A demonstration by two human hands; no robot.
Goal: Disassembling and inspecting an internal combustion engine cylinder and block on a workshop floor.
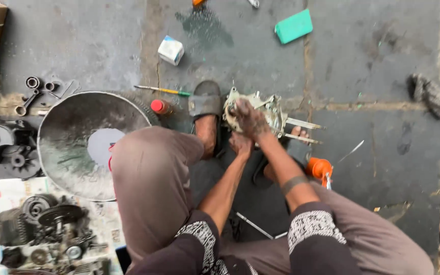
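I squat on a grey concrete floor. A dirty metal engine casing [270, 113] with two long studs sticking out to the right stands between my feet. On top of the casing rests my right hand [249, 118], greasy, its fingers closed on the casing's upper part. My left hand [240, 143] sits just below it, pressed against the casing's near side; its grip is partly hidden. A dark sandal [205, 100] on my left foot touches the casing's left edge.
A large metal basin [62, 140] lies at left. Several gears and engine parts [47, 226] lie on paper at lower left. An orange-handled tool [320, 168], a red-capped bottle [160, 107], a small white box [171, 50], a green block [294, 26] and a rag [434, 97] lie around.
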